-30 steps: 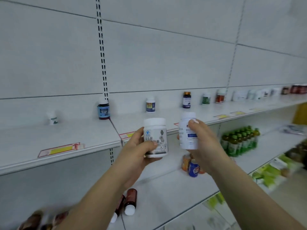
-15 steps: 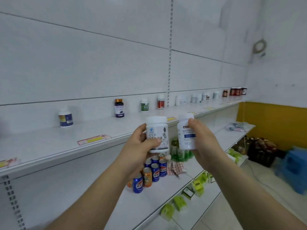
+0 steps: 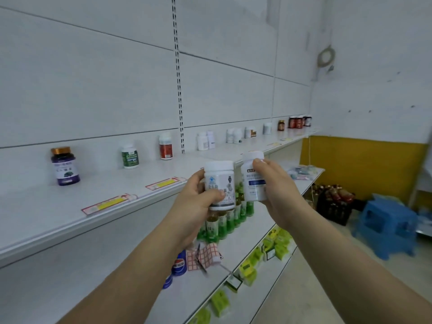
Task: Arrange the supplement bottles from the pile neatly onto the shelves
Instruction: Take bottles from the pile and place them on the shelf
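1. Carrying step: the left hand (image 3: 194, 202) grips a squat white bottle (image 3: 219, 183) and the right hand (image 3: 278, 190) clasps a slimmer white bottle (image 3: 253, 181), both held in the air before the upper shelf (image 3: 70, 220).
2. Next, probably: set each down on a bare stretch of that shelf.
3. Both bottles are roughly upright, caps up, long axes near vertical, labels facing the camera.
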Motion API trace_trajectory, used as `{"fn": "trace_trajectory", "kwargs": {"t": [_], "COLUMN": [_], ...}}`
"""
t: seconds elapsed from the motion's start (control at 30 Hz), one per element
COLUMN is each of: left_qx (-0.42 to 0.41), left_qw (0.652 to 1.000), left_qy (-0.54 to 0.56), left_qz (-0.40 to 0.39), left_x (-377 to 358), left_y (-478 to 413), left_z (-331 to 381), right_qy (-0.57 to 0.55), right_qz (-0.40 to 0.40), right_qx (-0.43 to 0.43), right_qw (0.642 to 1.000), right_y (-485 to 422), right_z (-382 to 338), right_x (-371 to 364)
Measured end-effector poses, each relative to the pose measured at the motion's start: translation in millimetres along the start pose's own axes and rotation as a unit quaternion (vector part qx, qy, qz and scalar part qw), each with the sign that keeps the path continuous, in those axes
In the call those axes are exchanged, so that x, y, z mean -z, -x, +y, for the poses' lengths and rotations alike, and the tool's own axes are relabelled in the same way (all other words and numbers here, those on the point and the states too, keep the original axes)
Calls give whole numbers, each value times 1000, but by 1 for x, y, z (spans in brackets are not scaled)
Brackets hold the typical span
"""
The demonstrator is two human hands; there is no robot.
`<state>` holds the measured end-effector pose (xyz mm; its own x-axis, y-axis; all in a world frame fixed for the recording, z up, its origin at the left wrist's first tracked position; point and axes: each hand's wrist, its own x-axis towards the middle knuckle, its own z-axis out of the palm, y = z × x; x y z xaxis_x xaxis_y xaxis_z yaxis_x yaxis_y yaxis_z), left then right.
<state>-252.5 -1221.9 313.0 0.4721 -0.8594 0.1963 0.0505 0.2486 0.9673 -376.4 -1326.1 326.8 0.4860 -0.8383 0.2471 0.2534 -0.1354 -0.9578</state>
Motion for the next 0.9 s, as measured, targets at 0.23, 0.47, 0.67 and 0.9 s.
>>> {"fn": "trace_trajectory", "kwargs": {"t": [0.23,0.47,0.67,0.9], "left_qx": [-7,-31,-53,-77], "left_qw": [1000,998,991,943], "left_qy": [23,-3,-55,-202], "left_qz": [12,46,107,252], "left_x": [-31,-52,-59,-78], "left_y": [-138,-239,-284,-332], "left_z": [-24,-33,-42,-53], "right_qy": [39,39,18,58], "right_qz": [17,11,-61,-211], "right_qx": [4,8,-2,-13], "right_qw": [999,999,998,976], "right_y": [-139,-254,-343,-434], "right_z": [23,35,53,78], "right_x": [42,70,69,63]}}
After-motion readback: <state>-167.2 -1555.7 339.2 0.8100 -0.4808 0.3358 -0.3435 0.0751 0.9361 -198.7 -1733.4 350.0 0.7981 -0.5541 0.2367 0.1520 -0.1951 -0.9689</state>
